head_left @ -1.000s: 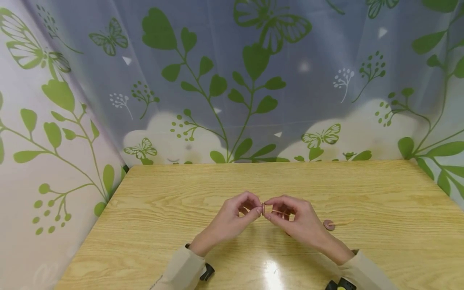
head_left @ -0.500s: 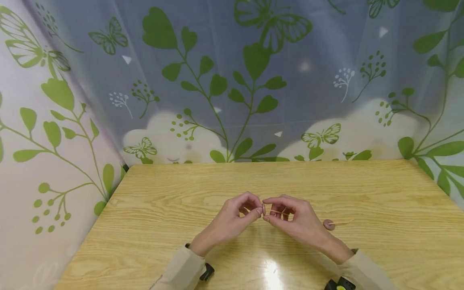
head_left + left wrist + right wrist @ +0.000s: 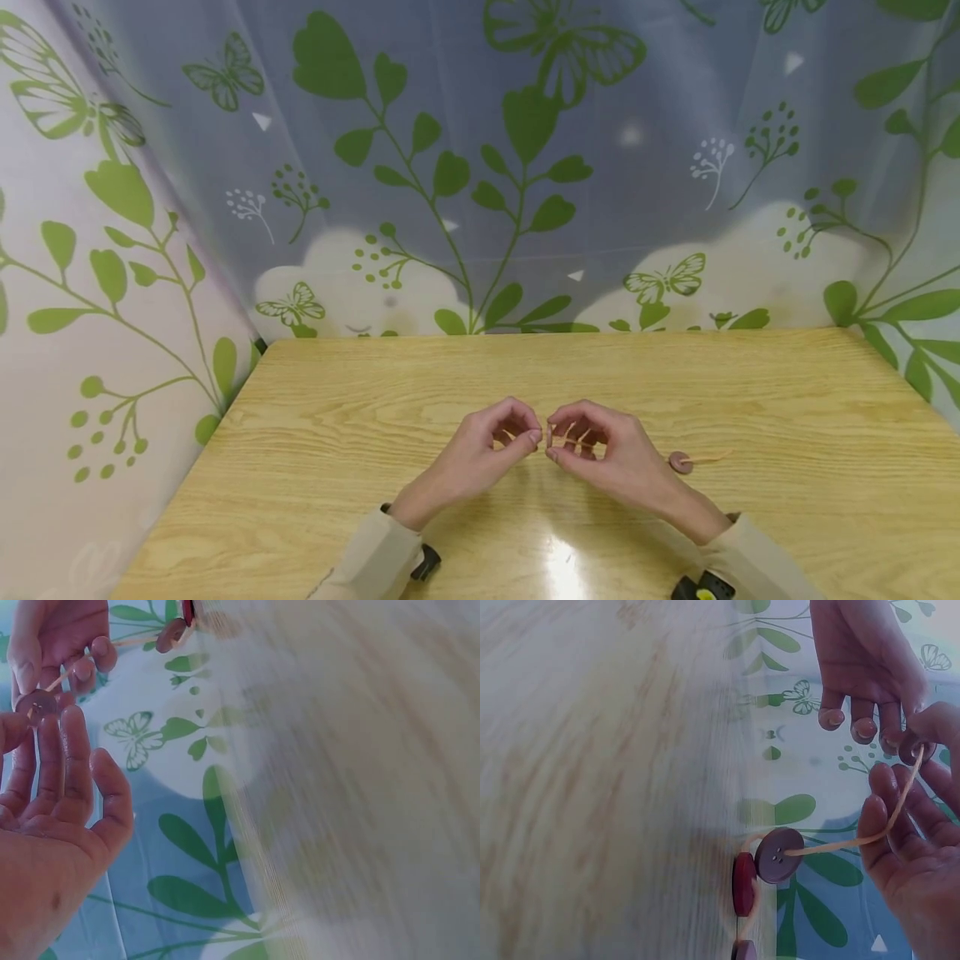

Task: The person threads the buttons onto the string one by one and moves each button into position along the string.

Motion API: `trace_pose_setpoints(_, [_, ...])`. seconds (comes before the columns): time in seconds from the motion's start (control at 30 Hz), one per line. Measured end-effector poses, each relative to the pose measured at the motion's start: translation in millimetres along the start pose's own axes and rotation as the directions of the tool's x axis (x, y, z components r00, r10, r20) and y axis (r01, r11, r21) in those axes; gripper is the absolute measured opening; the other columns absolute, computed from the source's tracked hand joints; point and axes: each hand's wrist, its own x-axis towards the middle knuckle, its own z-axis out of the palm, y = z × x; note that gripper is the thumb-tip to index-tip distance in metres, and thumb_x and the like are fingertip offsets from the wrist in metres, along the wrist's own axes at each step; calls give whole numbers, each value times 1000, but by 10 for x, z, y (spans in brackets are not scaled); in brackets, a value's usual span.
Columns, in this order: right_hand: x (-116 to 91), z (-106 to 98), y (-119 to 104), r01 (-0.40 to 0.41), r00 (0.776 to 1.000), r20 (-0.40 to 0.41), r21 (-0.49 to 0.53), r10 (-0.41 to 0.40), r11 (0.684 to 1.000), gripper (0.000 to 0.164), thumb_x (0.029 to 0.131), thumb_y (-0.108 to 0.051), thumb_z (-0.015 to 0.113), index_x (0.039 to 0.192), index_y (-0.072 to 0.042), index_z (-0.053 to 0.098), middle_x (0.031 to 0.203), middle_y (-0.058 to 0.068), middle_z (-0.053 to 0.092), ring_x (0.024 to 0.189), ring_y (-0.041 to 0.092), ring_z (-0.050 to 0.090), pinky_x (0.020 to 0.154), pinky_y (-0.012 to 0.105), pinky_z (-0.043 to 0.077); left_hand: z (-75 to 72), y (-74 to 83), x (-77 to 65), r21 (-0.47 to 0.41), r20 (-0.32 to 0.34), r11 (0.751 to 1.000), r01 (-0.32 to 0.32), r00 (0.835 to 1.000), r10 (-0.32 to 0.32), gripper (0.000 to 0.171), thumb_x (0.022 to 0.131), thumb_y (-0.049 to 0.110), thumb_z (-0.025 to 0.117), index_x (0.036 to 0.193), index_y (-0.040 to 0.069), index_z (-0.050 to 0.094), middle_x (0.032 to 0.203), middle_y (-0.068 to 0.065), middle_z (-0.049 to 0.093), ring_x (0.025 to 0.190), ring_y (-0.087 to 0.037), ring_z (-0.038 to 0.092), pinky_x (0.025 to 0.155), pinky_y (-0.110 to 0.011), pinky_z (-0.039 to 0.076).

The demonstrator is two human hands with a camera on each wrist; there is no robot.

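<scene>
My right hand [image 3: 611, 446] pinches the edge of a small brownish button [image 3: 549, 436] between thumb and forefinger. An orange cord [image 3: 892, 815] runs from this button [image 3: 916, 748] across the right fingers. My left hand [image 3: 491, 437] is just left of the button, its thumb and forefinger tips together. In the left wrist view a short bit of cord [image 3: 31, 713] shows at the face of the button [image 3: 37, 705], right by the left fingertips, which pinch it. Farther along the cord hangs a four-hole brown button [image 3: 778, 855], beside a red button [image 3: 744, 885].
Another button [image 3: 681, 462] lies on the wooden table [image 3: 360, 400] right of the right hand, a cord end [image 3: 712, 457] sticking out of it. A leaf-printed curtain [image 3: 450, 208] rises behind the table. Dark straps [image 3: 426, 562] show at both cuffs.
The left fingertips have come off the button's rim, and a narrow gap now shows between them. The button has shifted slightly right with the right hand, whose thumb and forefinger hold its edge.
</scene>
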Motion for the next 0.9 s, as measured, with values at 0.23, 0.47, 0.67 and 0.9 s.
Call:
trace_pose_setpoints(0.23, [1,1,8,-4,1000,20,1,4,1000,27,89,-6,77,113,-16,68,97,-2,72,82,8,67,62,28,55,-15,-26,-27,-4,4,1000,4,1000,-4,7,102,18,62,106,13,64,105,-15,72,90,-7,66,82,-27,57])
trace_pose_setpoints(0.47, [-6,6,36,13,999,32,-8,-12,1000,29,90,-6,76,116,-17,69,102,-3,72,85,6,67,72,30,58,-23,-23,-47,0,1,1000,10,1000,-10,8,102,17,62,107,13,64,103,-14,73,90,-7,66,83,-27,57])
trace_pose_setpoints(0.67, [7,8,34,21,999,43,-5,-21,1000,31,88,-5,76,116,-18,70,102,-3,74,88,7,69,79,31,60,-41,-23,-66,0,1,1000,10,1000,-10,8,103,19,61,107,12,64,103,-15,72,90,-7,66,84,-27,56])
trace_pose_setpoints(0.9, [18,6,28,8,999,54,-30,-7,1000,28,88,-8,77,113,-19,71,107,-3,74,95,8,69,84,34,60,-71,-39,-83,0,-8,1000,23,1000,-23,8,103,20,61,107,13,64,105,-15,72,92,-11,67,85,-29,56])
